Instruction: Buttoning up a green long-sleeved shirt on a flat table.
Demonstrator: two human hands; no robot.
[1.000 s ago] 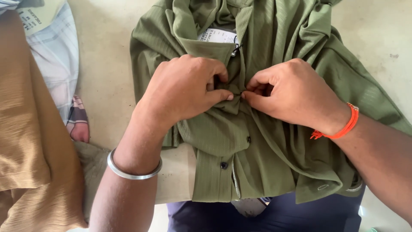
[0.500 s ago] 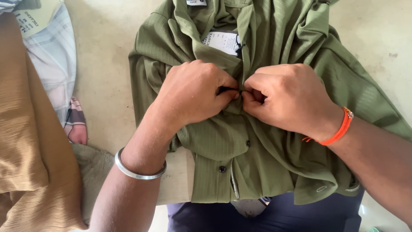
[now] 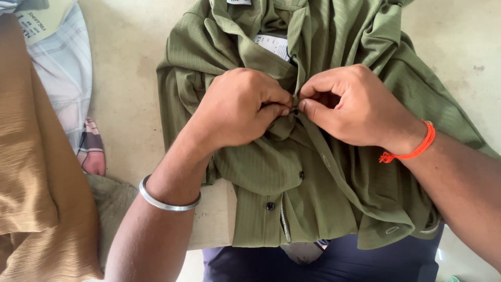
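Olive-green shirt (image 3: 334, 172) lies rumpled, front side up, on a pale desk (image 3: 125, 78), collar toward the far edge, hem hanging over the near edge above dark blue cloth (image 3: 365, 263).

Left hand (image 3: 240, 107) is closed, thumb and forefinger pinching the shirt's placket at mid-chest. Right hand (image 3: 355, 104) is closed likewise, fingertips pinching the facing edge of the placket. The two hands meet at a small dark button (image 3: 296, 110) between them. Silver bangle (image 3: 167, 201) on the left wrist; orange thread band (image 3: 415, 149) on the right wrist.

Two more dark buttons (image 3: 270, 206) show lower down the placket, done up.

Labels: a white rectangular tag (image 3: 274, 46) sits inside the open collar, just beyond the hands; print too small to make out. A second white tag (image 3: 239, 2) is cut by the top edge.

Left of the shirt: tan ribbed fabric (image 3: 31, 172) fills the near-left corner; a pale checked cloth (image 3: 65, 73) beyond it, with a yellowish paper label (image 3: 44, 18) at its far corner.
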